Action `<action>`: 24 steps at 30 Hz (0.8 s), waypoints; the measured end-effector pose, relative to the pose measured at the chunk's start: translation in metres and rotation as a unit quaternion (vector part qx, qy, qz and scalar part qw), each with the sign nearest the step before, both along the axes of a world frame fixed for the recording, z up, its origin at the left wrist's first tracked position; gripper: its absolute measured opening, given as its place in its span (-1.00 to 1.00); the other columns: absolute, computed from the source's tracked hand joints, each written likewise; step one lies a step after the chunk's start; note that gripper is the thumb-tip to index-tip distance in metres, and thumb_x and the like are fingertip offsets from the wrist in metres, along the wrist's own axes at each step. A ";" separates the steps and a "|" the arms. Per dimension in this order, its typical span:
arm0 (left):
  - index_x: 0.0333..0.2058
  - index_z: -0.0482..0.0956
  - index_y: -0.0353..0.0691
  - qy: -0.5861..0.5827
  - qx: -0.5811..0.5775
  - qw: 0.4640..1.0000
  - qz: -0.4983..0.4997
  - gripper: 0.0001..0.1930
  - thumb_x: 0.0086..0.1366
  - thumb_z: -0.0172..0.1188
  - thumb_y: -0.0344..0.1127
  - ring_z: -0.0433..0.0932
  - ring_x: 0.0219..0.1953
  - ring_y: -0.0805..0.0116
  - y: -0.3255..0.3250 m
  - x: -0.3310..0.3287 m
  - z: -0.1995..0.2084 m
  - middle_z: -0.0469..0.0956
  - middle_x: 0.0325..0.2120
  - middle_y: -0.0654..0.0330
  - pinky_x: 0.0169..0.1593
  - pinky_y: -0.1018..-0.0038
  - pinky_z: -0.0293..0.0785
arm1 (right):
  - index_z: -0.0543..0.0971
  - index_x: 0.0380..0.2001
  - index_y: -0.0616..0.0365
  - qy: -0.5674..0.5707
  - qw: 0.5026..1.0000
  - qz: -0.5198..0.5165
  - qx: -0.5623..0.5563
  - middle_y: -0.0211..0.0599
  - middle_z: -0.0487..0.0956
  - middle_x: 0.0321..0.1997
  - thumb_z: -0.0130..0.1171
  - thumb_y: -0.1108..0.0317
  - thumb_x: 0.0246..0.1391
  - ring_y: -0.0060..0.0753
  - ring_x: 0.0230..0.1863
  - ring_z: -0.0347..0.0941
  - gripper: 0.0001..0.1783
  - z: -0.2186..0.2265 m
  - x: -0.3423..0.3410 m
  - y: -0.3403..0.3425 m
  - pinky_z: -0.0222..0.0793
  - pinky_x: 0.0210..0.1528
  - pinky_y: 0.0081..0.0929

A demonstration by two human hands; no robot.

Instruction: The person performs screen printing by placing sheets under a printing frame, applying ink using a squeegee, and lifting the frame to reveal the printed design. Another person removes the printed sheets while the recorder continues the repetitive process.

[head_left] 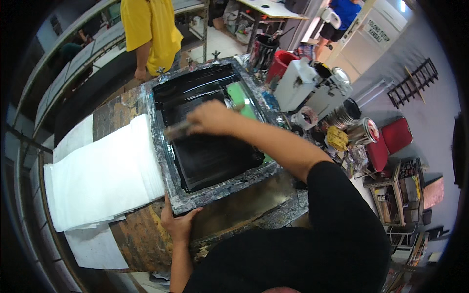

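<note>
A screen printing frame (205, 199), crusted with dried ink, lies on the table in front of me. Black ink (215, 161) covers most of its mesh, and a green strip (239, 97) shows toward its right side. My right hand (210, 118) is closed round a squeegee (178, 131), which rests across the inked mesh; the hand is slightly blurred. At the frame's near left corner, my left hand (180, 223) grips the edge, its thumb along the near side and its other fingers partly hidden. Directly left of the frame lies a stack of white sheets (102, 171).
Ink cans, a white canister (295, 85), a red bucket (281, 64) and a yellow sponge (337, 138) crowd the right side. A person in a yellow shirt (151, 34) stands beyond the table. Another in blue (346, 12) is near the door. Metal racks (73, 63) line the left.
</note>
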State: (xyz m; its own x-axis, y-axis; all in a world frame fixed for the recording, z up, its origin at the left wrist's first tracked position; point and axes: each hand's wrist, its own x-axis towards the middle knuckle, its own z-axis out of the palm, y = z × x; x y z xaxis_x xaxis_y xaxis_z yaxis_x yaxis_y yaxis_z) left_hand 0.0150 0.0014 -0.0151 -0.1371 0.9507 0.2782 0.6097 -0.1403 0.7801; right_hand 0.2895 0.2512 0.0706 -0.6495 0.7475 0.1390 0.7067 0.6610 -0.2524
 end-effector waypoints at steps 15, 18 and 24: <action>0.60 0.03 -0.28 0.176 0.004 0.984 0.001 0.02 0.42 0.31 0.17 0.10 0.55 -0.14 0.042 0.039 0.076 0.17 0.48 -0.32 0.55 -0.25 -0.21 | 0.61 -0.27 0.00 0.084 0.929 -0.132 0.336 -0.33 0.57 -0.33 0.36 -0.22 0.14 -0.16 -0.17 0.52 -0.51 0.158 -0.014 -0.136 0.22 0.08 0.00; 0.58 0.02 -0.42 0.388 -0.095 0.917 -0.017 0.22 0.38 -0.11 0.65 -0.31 0.69 -0.11 0.024 0.041 0.033 -0.06 0.60 -0.32 0.44 -0.52 -0.82 | 0.64 -0.27 0.04 0.073 0.926 -0.121 0.350 -0.27 0.64 -0.32 0.28 -0.24 0.25 -0.15 -0.16 0.59 -0.49 0.185 -0.014 -0.117 0.21 0.03 -0.01; 0.47 0.23 -0.55 0.336 -0.051 0.939 -0.043 0.21 0.36 0.00 0.63 -0.14 0.67 -0.11 0.031 0.042 0.036 0.18 0.55 -0.18 0.47 -0.51 -0.77 | 0.63 -0.29 0.11 0.067 0.924 -0.126 0.353 -0.19 0.62 -0.38 0.14 -0.24 0.37 -0.12 -0.28 0.52 -0.44 0.208 -0.020 -0.086 0.28 -0.16 -0.14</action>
